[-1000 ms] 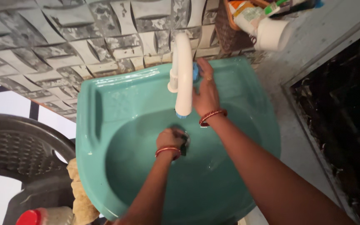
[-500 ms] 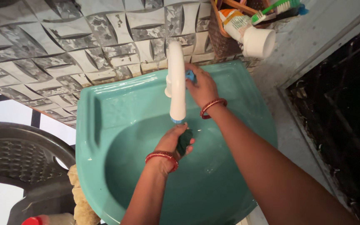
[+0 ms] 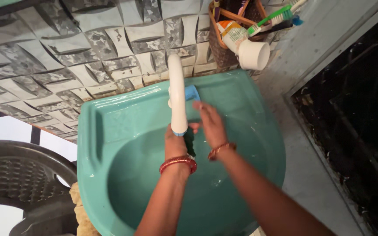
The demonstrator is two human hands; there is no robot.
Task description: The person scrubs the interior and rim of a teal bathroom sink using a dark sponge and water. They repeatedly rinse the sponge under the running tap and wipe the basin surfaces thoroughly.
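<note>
You cup your left hand point(image 3: 176, 144) around a dark object point(image 3: 189, 142) under the white tap point(image 3: 177, 94) spout at frame centre, catching the flow; your right hand point(image 3: 210, 122), fingers loose, hovers beside it, holding nothing, over the teal sink point(image 3: 110, 131)

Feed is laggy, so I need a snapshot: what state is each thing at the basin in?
White plastic tap spout: upright, flow not discernible.
Blue tap handle: untouched.
Teal ceramic basin: wet.
Left hand: under spout, holding a dark object.
Right hand: beside spout, blurred.
Woven basket: holding toothbrushes, tube.
</note>
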